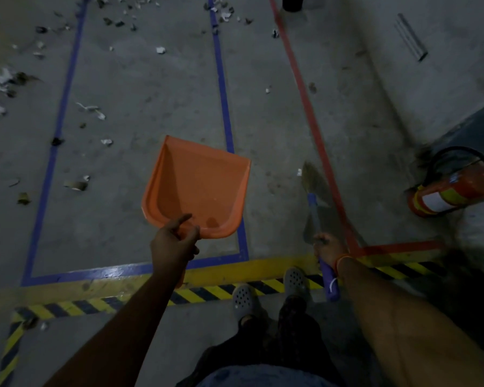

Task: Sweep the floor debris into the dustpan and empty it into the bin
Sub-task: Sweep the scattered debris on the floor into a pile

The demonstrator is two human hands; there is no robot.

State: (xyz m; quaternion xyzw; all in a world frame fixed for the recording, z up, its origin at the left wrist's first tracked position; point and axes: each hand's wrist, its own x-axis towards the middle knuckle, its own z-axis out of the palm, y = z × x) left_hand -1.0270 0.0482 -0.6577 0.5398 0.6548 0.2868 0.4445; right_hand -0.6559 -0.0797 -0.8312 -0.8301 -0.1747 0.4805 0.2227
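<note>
My left hand (175, 240) grips the handle of an orange dustpan (199, 185), held above the grey floor with its empty pan facing up and its mouth pointing away. My right hand (329, 247) holds a broom (316, 208) by its purple handle, bristles pointing forward toward the red floor line. Debris (76, 185), paper scraps and dark leaf bits, lies scattered over the floor to the left and far ahead. A dark object at the top edge may be the bin (292, 2); only its base shows.
A red fire extinguisher (453, 191) lies on its side at the right. Blue tape lines (224, 107) and a red line (310, 113) mark the floor. A yellow-black hazard stripe (207, 291) crosses under my grey clogs (242, 300).
</note>
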